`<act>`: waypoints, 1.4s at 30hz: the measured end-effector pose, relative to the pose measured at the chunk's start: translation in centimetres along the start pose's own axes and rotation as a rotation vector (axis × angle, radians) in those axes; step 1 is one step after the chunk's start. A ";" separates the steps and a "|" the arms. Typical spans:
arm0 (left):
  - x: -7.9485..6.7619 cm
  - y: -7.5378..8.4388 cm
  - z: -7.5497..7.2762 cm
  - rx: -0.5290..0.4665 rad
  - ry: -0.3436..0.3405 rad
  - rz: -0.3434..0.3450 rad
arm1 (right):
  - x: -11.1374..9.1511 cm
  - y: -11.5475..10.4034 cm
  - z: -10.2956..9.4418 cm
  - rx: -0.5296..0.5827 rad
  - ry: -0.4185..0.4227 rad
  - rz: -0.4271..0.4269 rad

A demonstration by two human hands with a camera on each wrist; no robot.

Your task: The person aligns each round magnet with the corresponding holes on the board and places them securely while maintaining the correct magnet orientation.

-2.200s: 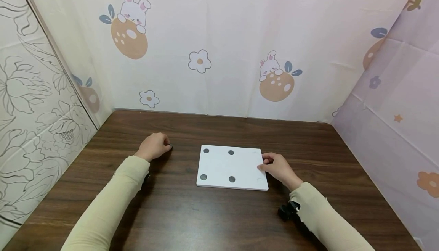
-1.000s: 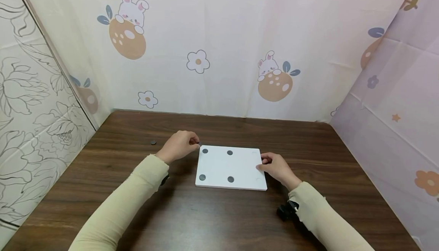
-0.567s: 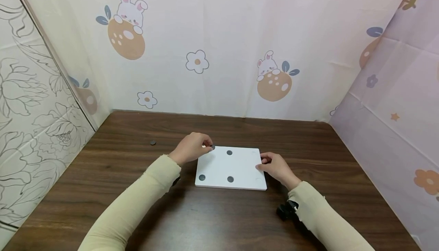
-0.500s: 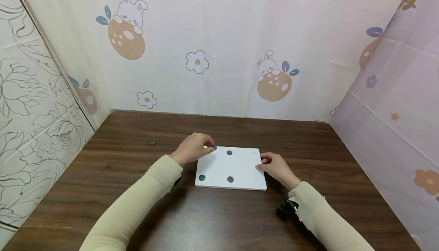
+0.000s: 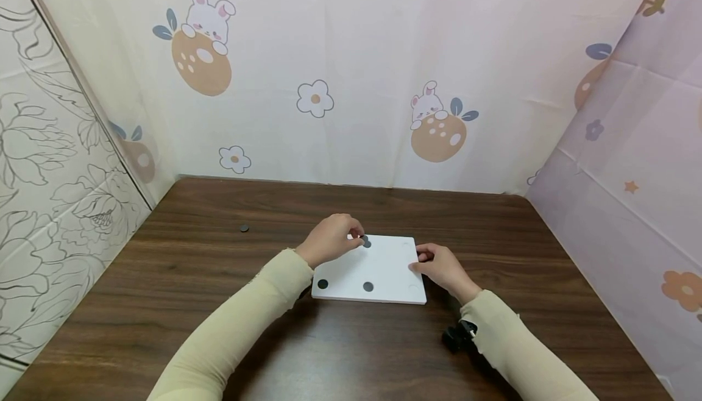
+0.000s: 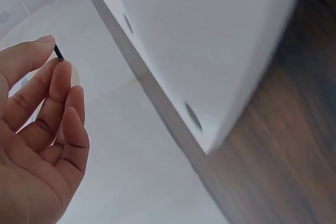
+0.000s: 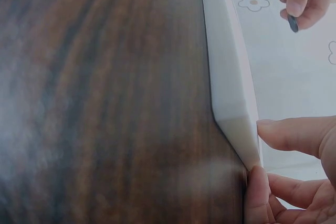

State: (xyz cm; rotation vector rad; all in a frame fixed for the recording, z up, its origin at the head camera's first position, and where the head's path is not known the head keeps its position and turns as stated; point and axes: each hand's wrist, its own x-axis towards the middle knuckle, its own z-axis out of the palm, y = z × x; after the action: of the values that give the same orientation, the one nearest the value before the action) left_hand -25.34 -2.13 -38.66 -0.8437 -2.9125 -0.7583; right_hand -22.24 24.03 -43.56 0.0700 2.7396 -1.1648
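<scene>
My left hand is above the back left part of a white board. Thumb and fingertips pinch a small, thin dark disc, seen edge-on in the left wrist view. In the head view it overlaps the back middle disc of the board. Dark discs also sit at the board's front left and front middle; my hand hides the back left one. My right hand grips the board's right edge, thumb on top and fingers at the side. Faint round outlines mark the board's right corners.
Another dark disc lies on the brown wood table, left of the board. A patterned white curtain hangs behind the table's back edge. A black device is worn on my right wrist.
My left hand has carried the pinched disc rightward from the table at left to over the board, uncovering a disc on the table. My right hand has stayed at the board's edge.
</scene>
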 end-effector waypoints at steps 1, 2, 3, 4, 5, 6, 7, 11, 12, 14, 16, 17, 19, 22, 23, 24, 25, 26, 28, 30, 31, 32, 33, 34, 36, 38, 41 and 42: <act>0.1 0.2 0.2 -0.004 -0.002 0.002 | 0.0 0.0 0.0 -0.002 0.001 0.000; 0.2 0.4 0.3 -0.007 -0.002 0.005 | 0.0 0.0 0.0 -0.002 0.001 0.000; 0.3 0.5 0.5 -0.007 -0.002 0.008 | 0.0 0.0 0.0 -0.002 0.001 -0.001; 0.4 0.7 0.7 -0.008 -0.001 0.014 | 0.0 0.0 0.0 -0.001 0.001 -0.001; 0.5 0.9 0.8 -0.007 0.001 0.021 | 0.0 0.0 0.1 0.000 0.001 -0.001; 0.6 1.0 1.0 -0.005 0.003 0.026 | 0.0 0.0 0.1 0.000 0.001 0.000; 0.7 1.2 1.1 -0.004 0.006 0.031 | 0.0 0.0 0.1 0.000 0.001 0.003; 1.2 1.8 1.6 -0.003 0.005 0.035 | 0.0 -0.2 0.1 -0.004 0.002 0.019; 1.4 1.9 1.7 -0.001 0.005 0.035 | 0.1 -0.2 0.1 -0.005 0.001 0.024; 1.6 2.1 1.9 0.007 0.003 0.033 | 0.0 -0.2 0.1 -0.005 0.000 0.028; 1.9 2.4 2.1 0.017 0.001 0.034 | 0.1 -0.3 0.1 -0.002 0.000 0.031; 2.0 2.5 2.2 0.024 0.000 0.035 | 0.1 -0.2 0.1 -0.001 -0.001 0.028; 2.3 2.8 2.3 0.028 -0.004 0.036 | 0.1 -0.2 0.0 0.000 -0.005 0.021; 2.6 3.2 2.5 0.024 -0.010 0.032 | 0.0 -0.2 0.0 0.002 -0.012 0.012; 2.8 3.3 2.6 0.024 -0.011 0.029 | 0.0 -0.1 0.0 0.001 -0.013 0.010; 2.9 3.4 2.7 0.024 -0.011 0.027 | 0.0 -0.1 0.0 0.002 -0.014 0.009; 3.0 3.5 2.8 0.027 -0.011 0.026 | 0.0 -0.1 0.0 0.002 -0.015 0.007; 3.1 3.5 2.9 0.030 -0.012 0.023 | 0.0 -0.1 0.0 0.003 -0.015 0.006; 3.4 3.6 3.1 0.037 -0.010 0.019 | 0.0 -0.1 0.0 0.005 -0.015 0.005; 3.6 3.7 3.4 0.047 -0.008 0.012 | 0.0 0.0 0.0 0.003 -0.014 0.002; 3.7 3.8 3.5 0.051 -0.008 0.009 | 0.0 0.0 0.0 0.002 -0.013 0.001; 3.9 3.9 3.6 0.053 -0.007 0.005 | 0.0 0.0 0.0 0.002 -0.012 0.000; 4.0 3.9 3.7 0.055 -0.005 -0.001 | 0.0 -0.1 -0.1 0.002 -0.011 0.001; 4.2 4.0 3.8 0.057 -0.004 -0.005 | 0.0 -0.1 -0.1 0.002 -0.010 0.002; 4.5 4.2 4.1 0.059 0.000 -0.012 | 0.0 -0.2 -0.1 0.005 -0.008 0.003; 4.8 4.3 4.3 0.058 0.001 -0.020 | 0.0 -0.3 -0.2 0.007 -0.007 0.003; 5.1 4.4 4.6 0.052 -0.007 -0.031 | -0.1 -0.3 -0.2 0.010 -0.009 0.001; 5.2 4.4 4.7 0.050 -0.011 -0.036 | -0.1 -0.3 -0.2 0.011 -0.010 0.001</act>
State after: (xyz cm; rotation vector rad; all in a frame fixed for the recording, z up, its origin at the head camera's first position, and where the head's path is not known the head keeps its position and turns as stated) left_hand -27.02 5.87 -40.06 -0.7961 -2.9509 -0.6825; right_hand -22.22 23.99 -43.18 0.0664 2.7243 -1.1769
